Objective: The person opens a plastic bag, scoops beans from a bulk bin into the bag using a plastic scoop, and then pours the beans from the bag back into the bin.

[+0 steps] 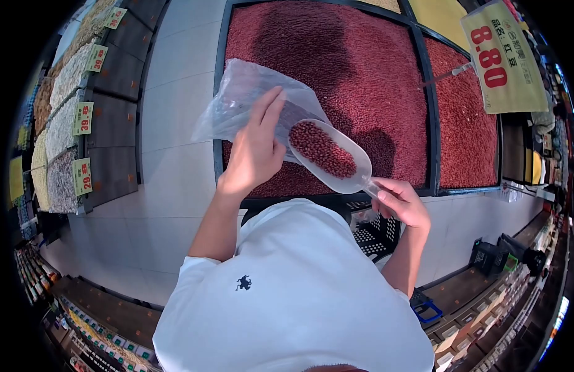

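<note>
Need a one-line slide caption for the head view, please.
Right hand holding a scoop of red beans, left hand at a translucent plastic bag, above a full bin.

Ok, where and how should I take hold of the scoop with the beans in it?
Grip the scoop by its handle, coming from the person's right, where the right hand holds it. The slim handle juts toward that side, away from the plastic bag. The open bowl is loaded with red beans, so keeping it level should help avoid spills.
</note>
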Demonstrator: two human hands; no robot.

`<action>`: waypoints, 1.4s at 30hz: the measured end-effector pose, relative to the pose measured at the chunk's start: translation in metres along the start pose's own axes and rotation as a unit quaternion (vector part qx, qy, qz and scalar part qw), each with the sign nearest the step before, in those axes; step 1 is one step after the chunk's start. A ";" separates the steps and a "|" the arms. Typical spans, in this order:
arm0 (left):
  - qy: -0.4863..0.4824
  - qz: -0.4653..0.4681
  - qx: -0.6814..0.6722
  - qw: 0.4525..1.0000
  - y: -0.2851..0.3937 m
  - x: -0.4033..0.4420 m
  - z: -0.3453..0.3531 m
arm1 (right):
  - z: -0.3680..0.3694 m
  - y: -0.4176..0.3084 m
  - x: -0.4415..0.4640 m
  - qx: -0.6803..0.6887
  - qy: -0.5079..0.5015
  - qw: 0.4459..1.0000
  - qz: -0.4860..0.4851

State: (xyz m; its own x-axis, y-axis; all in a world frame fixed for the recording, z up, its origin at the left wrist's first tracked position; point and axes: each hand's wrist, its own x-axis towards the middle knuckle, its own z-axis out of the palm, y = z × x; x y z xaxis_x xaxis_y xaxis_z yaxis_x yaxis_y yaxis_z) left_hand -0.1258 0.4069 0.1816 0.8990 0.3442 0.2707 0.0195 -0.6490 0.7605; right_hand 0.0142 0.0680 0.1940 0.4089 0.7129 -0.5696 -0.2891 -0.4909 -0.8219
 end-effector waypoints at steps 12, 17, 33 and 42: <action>-0.013 -0.044 -0.093 0.995 0.021 -0.011 -0.009 | 0.039 -0.042 0.067 -0.148 -0.007 0.989 -0.020; -0.019 -0.047 -0.062 0.997 0.019 -0.010 -0.021 | 0.040 -0.052 0.062 -0.246 0.062 0.966 -0.054; -0.039 -0.036 -0.063 0.997 0.005 -0.011 -0.006 | 0.048 -0.076 0.043 -0.348 0.119 0.926 -0.089; -0.034 -0.010 -0.087 0.996 0.012 -0.012 0.001 | 0.059 -0.085 0.032 -0.358 0.149 0.916 -0.101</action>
State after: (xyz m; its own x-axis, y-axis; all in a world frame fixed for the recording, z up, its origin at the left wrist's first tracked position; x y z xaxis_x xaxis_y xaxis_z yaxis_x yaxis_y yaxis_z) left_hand -0.1361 0.3945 0.1871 0.9271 0.3049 0.2181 -0.0327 -0.5138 0.8573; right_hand 0.0004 0.1620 0.2463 0.6407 0.7092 -0.2941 0.4165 -0.6428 -0.6429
